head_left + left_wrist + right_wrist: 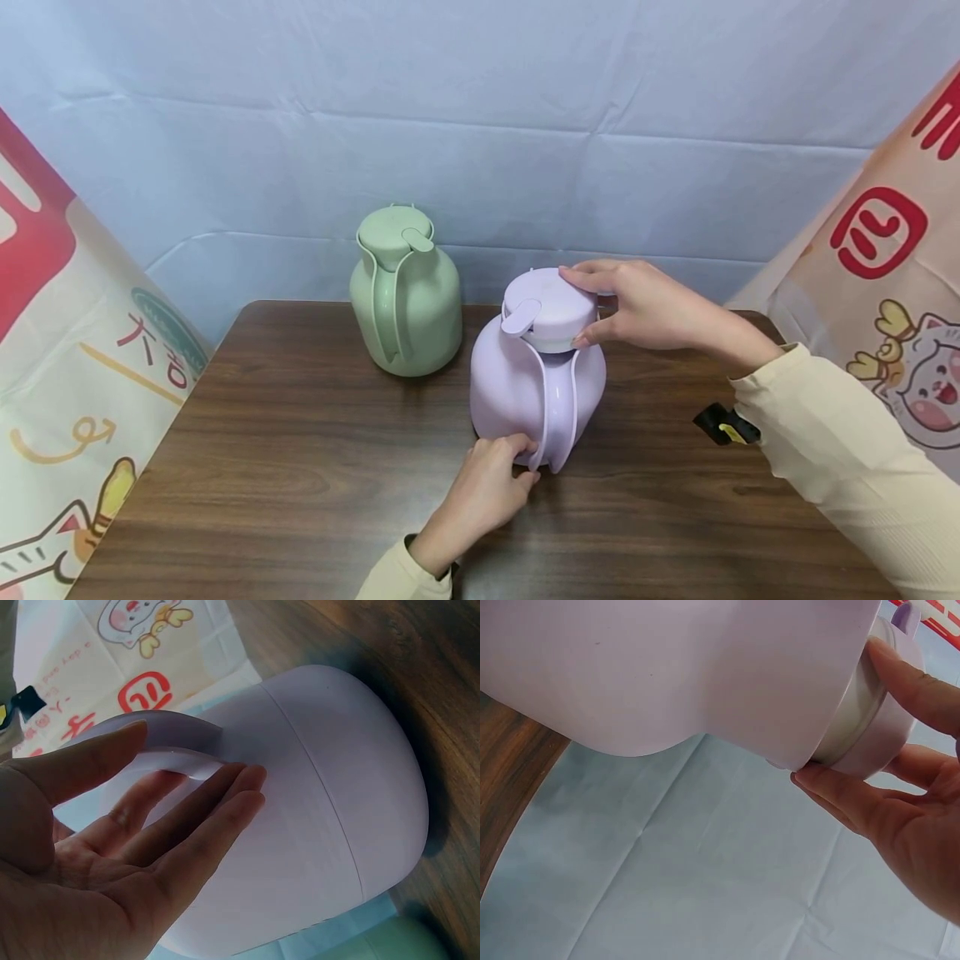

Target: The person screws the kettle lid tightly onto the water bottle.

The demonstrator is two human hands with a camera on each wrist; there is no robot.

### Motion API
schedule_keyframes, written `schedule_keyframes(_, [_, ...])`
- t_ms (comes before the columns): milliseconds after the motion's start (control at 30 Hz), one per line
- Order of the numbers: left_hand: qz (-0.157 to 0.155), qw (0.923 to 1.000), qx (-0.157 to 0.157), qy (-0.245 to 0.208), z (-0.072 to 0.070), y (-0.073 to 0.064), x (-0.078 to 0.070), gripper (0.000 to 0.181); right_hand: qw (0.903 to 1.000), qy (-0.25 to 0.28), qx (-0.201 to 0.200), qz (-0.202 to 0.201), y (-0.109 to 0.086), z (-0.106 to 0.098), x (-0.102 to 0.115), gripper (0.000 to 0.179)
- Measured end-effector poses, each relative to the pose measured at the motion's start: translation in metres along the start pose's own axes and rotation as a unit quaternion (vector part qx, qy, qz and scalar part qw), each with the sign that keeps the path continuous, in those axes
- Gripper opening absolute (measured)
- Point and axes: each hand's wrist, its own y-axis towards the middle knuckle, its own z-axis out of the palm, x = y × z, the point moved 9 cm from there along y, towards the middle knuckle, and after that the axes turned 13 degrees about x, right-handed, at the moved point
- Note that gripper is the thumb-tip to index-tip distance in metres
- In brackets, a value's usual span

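A lilac thermos jug (495, 387) stands on the table with its handle (558, 404) facing me. Its round lid (543, 293) sits raised at the neck, a pale band showing under it. My right hand (648, 304) grips the lid from the right side; in the right wrist view the thumb and fingers pinch the lid (885, 739) around its edge. Low on the handle is my left hand (487, 483). In the left wrist view, its thumb and index finger lie on either side of the handle (176, 761), while the other fingers reach toward the body.
A green thermos jug (427, 308) with its lid on stands behind and left of the lilac one. The brown wooden table (300, 467) ends at a pale blue cloth backdrop (450, 125). Printed cloths (870, 275) hang on both sides.
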Motion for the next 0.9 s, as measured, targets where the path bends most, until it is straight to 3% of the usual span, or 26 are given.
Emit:
schedule_keyframes(367, [0.0,1.0,-0.005,0.007,-0.0004,-0.0003,0.0003,0.018,0.9996,0.009,0.005,0.026,0.0006,0.0017,-0.0036,0.074])
schedule_keyframes(900, [0.001,1.0,-0.004,0.006,0.0004,0.0003,0.0002,0.017,0.9984,0.027,0.048,0.014,0.0033,-0.0001,-0.0042,0.074])
